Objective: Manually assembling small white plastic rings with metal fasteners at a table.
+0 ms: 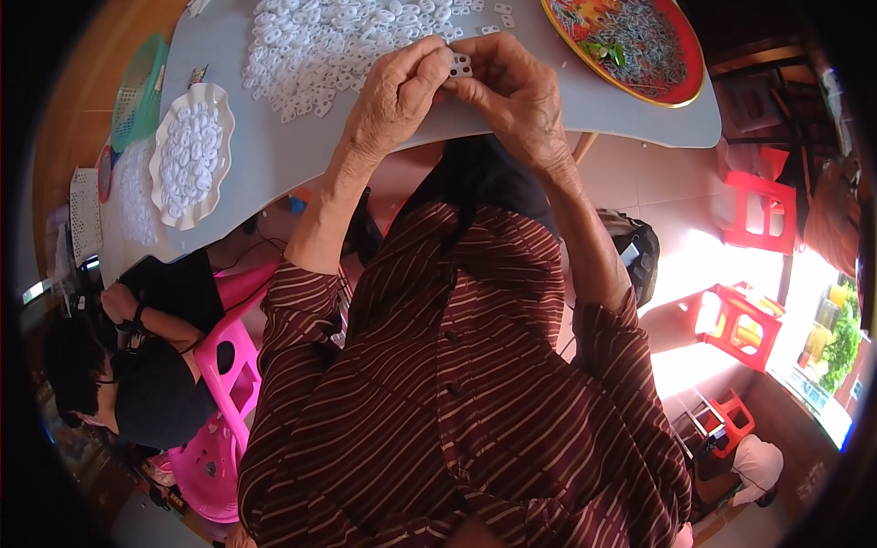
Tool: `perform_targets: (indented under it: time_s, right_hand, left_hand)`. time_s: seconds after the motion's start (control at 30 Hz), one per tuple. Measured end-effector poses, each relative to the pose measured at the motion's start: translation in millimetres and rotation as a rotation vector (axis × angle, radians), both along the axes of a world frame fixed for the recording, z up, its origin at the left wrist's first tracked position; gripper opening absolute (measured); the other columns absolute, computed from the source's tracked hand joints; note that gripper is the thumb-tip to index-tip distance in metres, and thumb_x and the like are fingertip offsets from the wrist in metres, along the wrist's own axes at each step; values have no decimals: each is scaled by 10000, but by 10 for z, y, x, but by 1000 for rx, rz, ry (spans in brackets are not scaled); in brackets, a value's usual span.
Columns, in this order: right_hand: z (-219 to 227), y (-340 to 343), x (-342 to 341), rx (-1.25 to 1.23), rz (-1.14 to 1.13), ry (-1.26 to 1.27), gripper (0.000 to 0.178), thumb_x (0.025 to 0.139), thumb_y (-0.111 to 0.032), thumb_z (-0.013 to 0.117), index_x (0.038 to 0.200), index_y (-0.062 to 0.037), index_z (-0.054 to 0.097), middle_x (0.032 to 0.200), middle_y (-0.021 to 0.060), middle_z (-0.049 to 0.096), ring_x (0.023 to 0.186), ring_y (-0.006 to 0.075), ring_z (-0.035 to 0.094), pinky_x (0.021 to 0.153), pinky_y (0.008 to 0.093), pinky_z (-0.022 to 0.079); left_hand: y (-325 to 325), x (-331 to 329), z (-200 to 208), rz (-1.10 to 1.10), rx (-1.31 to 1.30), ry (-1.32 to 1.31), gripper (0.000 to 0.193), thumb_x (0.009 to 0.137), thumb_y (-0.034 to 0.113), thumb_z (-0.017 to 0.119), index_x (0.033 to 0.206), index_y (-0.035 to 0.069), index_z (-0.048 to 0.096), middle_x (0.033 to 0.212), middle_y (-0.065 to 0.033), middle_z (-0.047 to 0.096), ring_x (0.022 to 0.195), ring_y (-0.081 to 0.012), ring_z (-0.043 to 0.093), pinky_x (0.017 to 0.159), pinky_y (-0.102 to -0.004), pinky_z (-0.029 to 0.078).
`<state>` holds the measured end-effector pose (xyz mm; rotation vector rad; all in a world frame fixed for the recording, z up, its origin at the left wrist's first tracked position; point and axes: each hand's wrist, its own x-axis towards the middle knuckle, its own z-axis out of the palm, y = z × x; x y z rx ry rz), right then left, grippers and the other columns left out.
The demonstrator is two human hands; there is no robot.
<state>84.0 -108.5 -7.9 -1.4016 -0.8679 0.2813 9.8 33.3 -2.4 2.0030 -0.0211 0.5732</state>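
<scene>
Over the near edge of the table, my two hands meet at a small white plastic piece with dark round holes (460, 66). My left hand (402, 91) is closed, thumb and fingertips pinched at the piece's left end. From the other side my right hand (519, 96) grips it between thumb and curled fingers. Whether something smaller is also between the fingertips is hidden. Just beyond my left hand spreads a large heap of similar small white plastic pieces (306, 50). A few more pieces (502, 14) lie apart, past my right hand.
On the grey table (639, 123) at right stands a red and orange round tray (690, 91) of small grey metal parts with a green sprig. At left are a scalloped white dish (224, 169) of white oval pieces and a green basket (137, 100). Another person (146, 374) sits on the left.
</scene>
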Motion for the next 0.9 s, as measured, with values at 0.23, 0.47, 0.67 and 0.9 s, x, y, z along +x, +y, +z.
perform_targets:
  time_s: [0.23, 0.47, 0.67, 0.9]
  right_hand:
    - [121, -23, -34, -108, -57, -144, 234, 793, -50, 681, 970, 34, 553, 757, 86, 665, 720, 112, 654, 630, 233, 512]
    - [103, -24, -27, -75, -73, -229, 198, 781, -24, 677, 922, 32, 548, 715, 92, 661, 653, 111, 640, 572, 233, 499]
    - [136, -54, -54, -84, -78, -250, 166, 776, -17, 678, 884, 26, 559, 705, 91, 660, 633, 101, 627, 558, 239, 490]
    - [52, -68, -44, -51, -105, -239, 131, 802, -14, 665, 907, 5, 588, 690, 40, 642, 629, 74, 598, 582, 203, 476]
  left_hand:
    - [-27, 7, -4, 18, 21, -43, 223, 933, 216, 454, 908, 2, 510, 608, -105, 465, 550, -178, 454, 550, -305, 408]
    - [-49, 17, -16, 13, 1, -38, 183, 917, 165, 430, 849, 0, 470, 609, -146, 429, 537, -235, 393, 542, -341, 396]
    - [-64, -20, 44, -10, -10, 69, 186, 910, 154, 413, 809, 0, 432, 602, -141, 394, 530, -227, 363, 532, -334, 387]
    - [-35, -36, 88, -47, 5, 211, 247, 902, 200, 440, 927, -35, 512, 696, -127, 512, 636, -190, 491, 624, -305, 417]
